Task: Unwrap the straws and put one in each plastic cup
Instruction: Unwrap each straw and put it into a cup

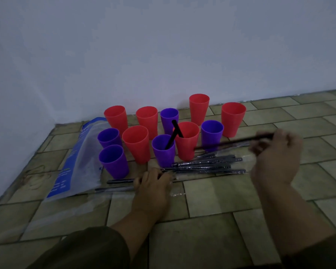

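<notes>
**Right hand lifts a bare straw over the wrapped pile**

The right hand (275, 150), blurred, is at the right of the scene. Its fingers are curled round one end of a long black plastic straw (233, 141). The straw reaches left from the hand, clear of the floor, and crosses in front of a purple cup.

The left hand (153, 183) lies palm down on the tiled floor (221, 193), on top of wrapped straws that run out to its left. Its fingertips bend down onto them, but I cannot tell whether they pinch one.

Between the two hands, a pile of black straws in clear wrappers (208, 164) lies just near of the cups.

Eleven plastic cups, six red and five purple, stand upright in a cluster close to the white wall (163, 45). Two of them hold a straw:
- The purple plastic cup (163, 154) at the near middle has a black straw (171, 140) leaning right.
- The red plastic cup (186, 148), touching its right side, has another black straw (177, 128) leaning left.

A clear and blue plastic bag (76, 162) lies flat to the left of the cups.
</notes>
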